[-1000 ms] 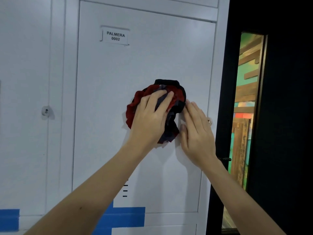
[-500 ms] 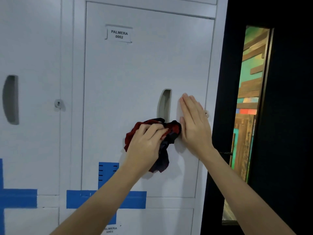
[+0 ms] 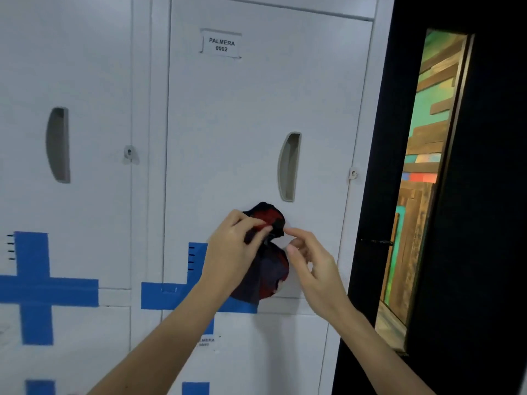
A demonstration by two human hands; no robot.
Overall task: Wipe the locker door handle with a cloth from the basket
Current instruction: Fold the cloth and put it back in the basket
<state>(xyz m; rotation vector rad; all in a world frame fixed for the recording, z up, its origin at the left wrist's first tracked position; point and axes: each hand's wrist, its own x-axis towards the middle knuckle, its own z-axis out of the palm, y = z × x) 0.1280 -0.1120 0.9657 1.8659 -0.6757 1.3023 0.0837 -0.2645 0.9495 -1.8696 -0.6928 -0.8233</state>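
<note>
- Now the cloth (image 3: 268, 260) has been brought down off the recessed handle (image 3: 288, 166) and is held just below it, clear of the slot.
- The cloth is bunched in the left hand (image 3: 231, 252), fingers closed round it.
- The right hand (image 3: 310, 260), no longer flat on the door (image 3: 242, 109), is loosely curled just beside the cloth; index and thumb reach for an edge, contact uncertain.
- A refold is judged likely, or the wipe is finished.
- No basket or other container is in view; the locker below the handle stays shut, contents hidden.
</note>
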